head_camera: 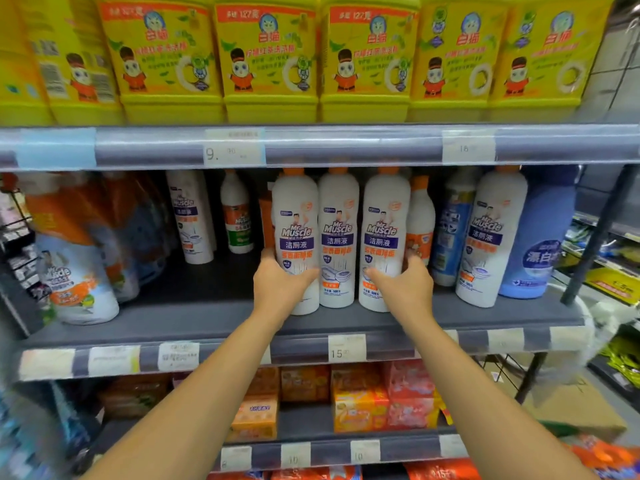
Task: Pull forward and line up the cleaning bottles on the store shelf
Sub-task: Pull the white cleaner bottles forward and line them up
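Three white Mr Muscle bottles with orange caps stand side by side on the middle shelf [485, 317]. My left hand [277, 289] wraps the lower left side of the left bottle [296, 216]. My right hand [405, 289] grips the lower right side of the right bottle [384, 216]. The middle bottle [338, 223] is pressed between them. Another white Mr Muscle bottle [491, 233] stands further right. Two more white bottles [190, 216] [237, 216] stand deeper back at the left.
A blue bleach bottle [535, 258] and a blue-labelled bottle [450, 233] stand at the right. Refill pouches [79, 271] lean at the left. Yellow detergent tubs [270, 57] fill the shelf above. Boxed soaps [360, 403] sit below. A dark upright post [595, 244] borders the right.
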